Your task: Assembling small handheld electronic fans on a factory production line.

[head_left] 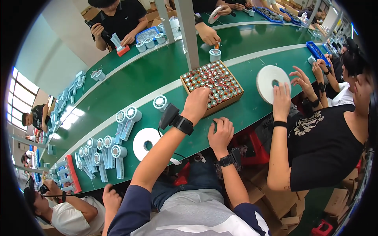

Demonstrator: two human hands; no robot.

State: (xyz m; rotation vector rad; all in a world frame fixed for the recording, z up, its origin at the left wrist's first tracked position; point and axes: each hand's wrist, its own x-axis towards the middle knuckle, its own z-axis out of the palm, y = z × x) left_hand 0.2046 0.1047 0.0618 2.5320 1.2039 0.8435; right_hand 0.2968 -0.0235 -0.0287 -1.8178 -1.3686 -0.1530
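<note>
Long glossy green bench [246, 72], smooth and hard, pale strips along it, glare at far left. Square grey post [187, 35], rising just behind the box. Open cardboard box [224, 104]: brown, matte, shallow, rectangular, sitting on the bench straight ahead. To its right, flat white roll [265, 84], disc-shaped with round centre hole, tipped up at a neighbour's hand [281, 102]; similar white roll [138, 147] flat on the bench, left of own left forearm. Left hand [198, 103] over the box's near left side, bent down at the wrist, fingers curled narrow at the cells; cannot tell if pinching one. Right hand [221, 131] by the bench edge, just on the near side of the box, fingers half curled; cannot tell if holding anything. Farther left, cluster of pale blue plastic fans [120, 165], round heads on straight slim handles, plus one lone fan head [160, 102], round and slotted. Black boxy module [170, 117] strapped to left wrist. Smallest: cylindrical battery cells [193, 83], upright in the box, packed tight, round pale ends up, thin red wires [214, 78] tangled loosely over the tops.
</note>
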